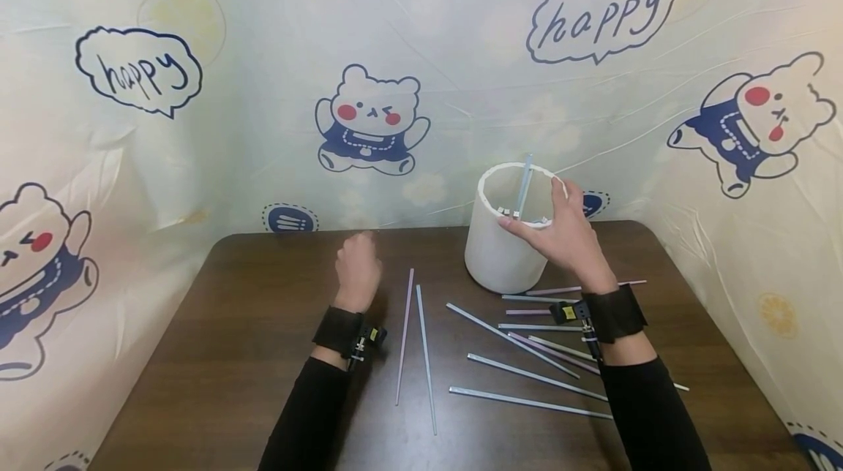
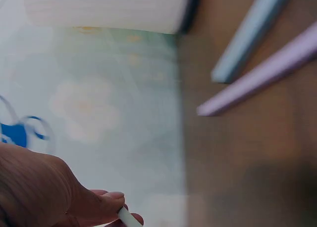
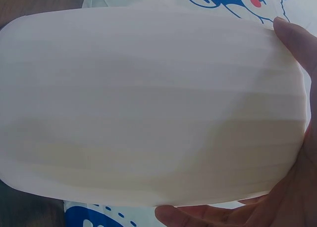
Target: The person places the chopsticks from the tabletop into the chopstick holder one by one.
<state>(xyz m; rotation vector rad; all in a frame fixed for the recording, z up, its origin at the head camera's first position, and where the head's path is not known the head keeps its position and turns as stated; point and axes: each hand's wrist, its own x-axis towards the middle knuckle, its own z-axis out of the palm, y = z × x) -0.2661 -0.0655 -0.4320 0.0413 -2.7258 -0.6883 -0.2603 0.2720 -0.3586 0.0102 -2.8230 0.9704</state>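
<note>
My right hand (image 1: pixel 576 237) grips the rim of a white round container (image 1: pixel 503 259), thumb on the near side and fingers on the far right. The right wrist view shows the same hand (image 3: pixel 292 182) spread round the end of the container's smooth wall (image 3: pixel 148 103). A light blue stick (image 1: pixel 524 189) stands tilted inside it, with small white pieces (image 1: pixel 504 212) lower down. My left hand (image 1: pixel 358 273) is raised near the table's back edge. Its thumb and fingers pinch the end of a short-looking pale stick (image 2: pixel 130 218); the rest is out of view.
A purple stick (image 1: pixel 405 336) and a blue stick (image 1: pixel 426 361) lie between the arms. Several more blue, purple and pale sticks (image 1: pixel 527 401) lie under and beside the right forearm. A printed cloth (image 1: pixel 461 54) hangs behind the brown table (image 1: pixel 230 354).
</note>
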